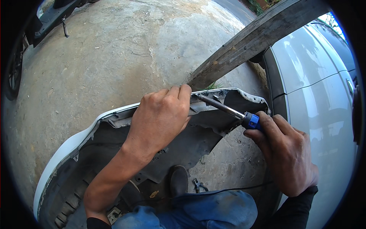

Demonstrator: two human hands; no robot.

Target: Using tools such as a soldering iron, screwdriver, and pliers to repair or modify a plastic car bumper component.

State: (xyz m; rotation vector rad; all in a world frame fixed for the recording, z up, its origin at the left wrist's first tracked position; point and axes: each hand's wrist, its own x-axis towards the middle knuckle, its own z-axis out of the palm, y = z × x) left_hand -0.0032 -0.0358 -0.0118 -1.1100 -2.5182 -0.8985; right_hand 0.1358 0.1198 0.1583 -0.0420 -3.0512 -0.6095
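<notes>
The right hand (286, 152) was closed round the blue-handled iron (227, 109), its metal tip set at the inner far edge of the white-rimmed bumper panel (204, 139), which lay across the space before the person's legs (217, 210). The left hand (162, 110) curled at that edge, left of the tip; its fingertips were hidden, so its grip could not be told. Working the edge seemed the step in hand, calling for a steady tip clear of fingers.

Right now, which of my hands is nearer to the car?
Right. Your right hand, gripping the tool, is close beside the car, on its left in view; your left hand, on the bumper's upper edge, is farther left.
</notes>
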